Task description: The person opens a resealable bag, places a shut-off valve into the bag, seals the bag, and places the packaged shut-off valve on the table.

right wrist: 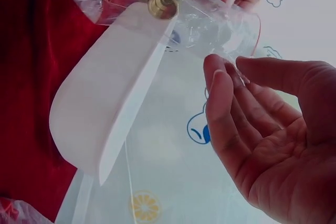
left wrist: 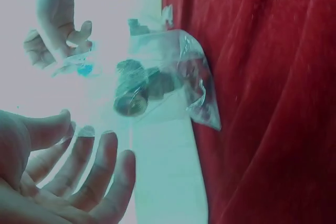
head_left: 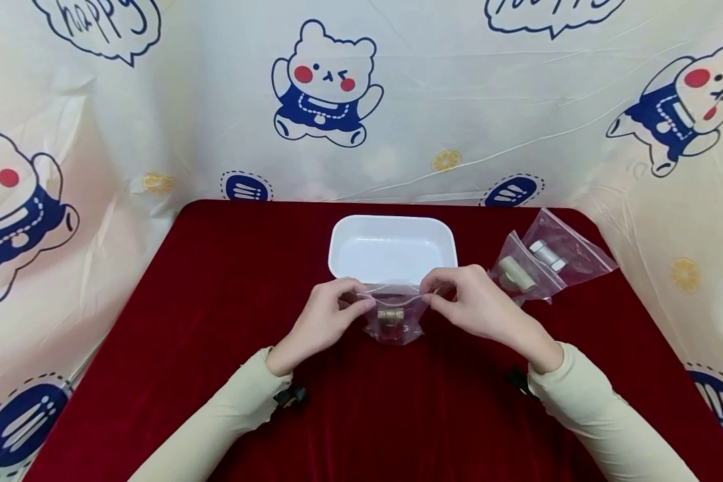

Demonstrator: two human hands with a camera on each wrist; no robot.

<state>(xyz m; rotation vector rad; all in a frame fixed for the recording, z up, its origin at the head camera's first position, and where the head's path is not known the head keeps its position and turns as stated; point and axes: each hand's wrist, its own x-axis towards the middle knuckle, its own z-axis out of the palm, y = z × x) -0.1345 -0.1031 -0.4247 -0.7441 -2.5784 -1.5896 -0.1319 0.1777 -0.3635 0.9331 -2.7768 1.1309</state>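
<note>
A clear zip-top plastic bag hangs between both hands, close in front of the white tray. Inside lies a brass pipe fitting, whose round threaded opening shows in the right wrist view. My left hand pinches the bag's upper left corner between thumb and index finger. At the upper right corner, my right hand pinches the bag the same way, its other fingers loosely bent in the right wrist view. The bag's mouth edge runs between the two pinches.
Behind the bag stands a white rectangular tray on the dark red cloth. To its right lie two more clear bags, one with a beige cylindrical piece, the other with a silvery-white fitting. A printed curtain surrounds the table.
</note>
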